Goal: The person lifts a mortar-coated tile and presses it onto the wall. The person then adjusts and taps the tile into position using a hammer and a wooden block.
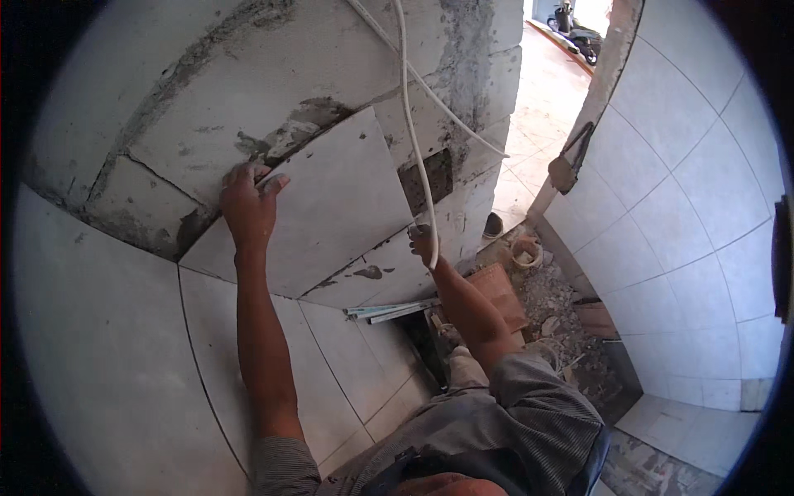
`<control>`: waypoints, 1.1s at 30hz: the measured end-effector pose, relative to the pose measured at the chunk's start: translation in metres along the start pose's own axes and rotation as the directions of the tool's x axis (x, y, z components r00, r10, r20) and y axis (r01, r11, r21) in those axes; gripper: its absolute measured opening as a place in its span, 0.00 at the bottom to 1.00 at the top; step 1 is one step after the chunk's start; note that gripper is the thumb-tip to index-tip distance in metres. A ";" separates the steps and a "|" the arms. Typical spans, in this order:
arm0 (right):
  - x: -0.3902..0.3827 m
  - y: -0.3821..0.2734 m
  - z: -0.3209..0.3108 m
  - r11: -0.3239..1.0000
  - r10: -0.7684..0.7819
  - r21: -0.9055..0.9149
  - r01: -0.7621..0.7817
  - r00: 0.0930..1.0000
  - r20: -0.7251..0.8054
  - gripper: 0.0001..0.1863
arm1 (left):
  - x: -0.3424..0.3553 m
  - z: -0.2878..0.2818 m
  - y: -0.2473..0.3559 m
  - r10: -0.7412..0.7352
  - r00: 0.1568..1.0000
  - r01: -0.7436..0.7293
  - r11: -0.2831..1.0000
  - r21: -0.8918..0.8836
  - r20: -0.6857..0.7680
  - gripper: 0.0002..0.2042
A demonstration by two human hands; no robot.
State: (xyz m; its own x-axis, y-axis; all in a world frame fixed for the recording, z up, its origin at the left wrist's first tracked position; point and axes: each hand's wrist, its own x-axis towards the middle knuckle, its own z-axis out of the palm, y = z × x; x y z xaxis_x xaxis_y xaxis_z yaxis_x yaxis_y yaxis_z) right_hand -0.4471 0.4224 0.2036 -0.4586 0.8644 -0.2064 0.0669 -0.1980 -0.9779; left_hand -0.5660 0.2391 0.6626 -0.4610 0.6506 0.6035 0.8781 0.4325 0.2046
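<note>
A large pale grey wall tile (331,194) leans at a slant against the rough block wall, above rows of laid tiles. My left hand (248,205) grips its upper edge near the left end, fingers hooked over the edge and thumb on the face. At the tile's lower right corner, my right hand (423,240) has its fingers bent around the edge, partly hidden. A white cable (413,116) hangs from above, passing in front of the tile's right side and ending by my right hand. Grey mortar (310,120) shows on the wall along the tile's top edge.
A square recess (426,180) is cut into the wall right of the tile. Below lie metal profiles (393,311), an orange-brown board (495,299), a bucket (525,253) and rubble (558,310). A trowel-like tool (566,165) hangs by the doorway; a tiled wall (678,190) stands right.
</note>
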 end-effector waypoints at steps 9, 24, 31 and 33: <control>-0.029 -0.026 0.030 0.903 0.044 0.409 -0.130 0.976 0.212 0.07 | -0.014 -0.010 -0.009 0.000 0.999 0.000 1.000 0.009 -0.041 0.19; -0.295 0.138 -0.262 0.524 0.342 -0.829 -0.192 0.940 -0.002 0.11 | -0.007 0.002 -0.032 0.023 0.997 -0.009 0.984 0.176 -0.078 0.23; -0.463 0.157 -0.343 0.514 0.669 -0.477 -0.713 0.681 -0.298 0.12 | -0.008 -0.004 -0.015 -0.006 0.997 0.024 0.967 0.253 -0.073 0.23; -0.477 0.139 -0.339 0.561 0.725 -0.260 -0.786 0.618 -0.303 0.11 | -0.011 -0.005 -0.012 -0.013 0.996 0.032 0.975 0.218 -0.089 0.23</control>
State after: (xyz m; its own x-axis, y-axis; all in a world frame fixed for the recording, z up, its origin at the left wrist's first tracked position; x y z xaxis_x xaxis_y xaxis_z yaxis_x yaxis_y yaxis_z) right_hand 0.0809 0.1393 0.1553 0.0338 0.5311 -0.8466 0.6286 -0.6698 -0.3951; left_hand -0.5709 0.2236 0.6570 -0.4592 0.5868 0.6669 0.8139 0.5788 0.0511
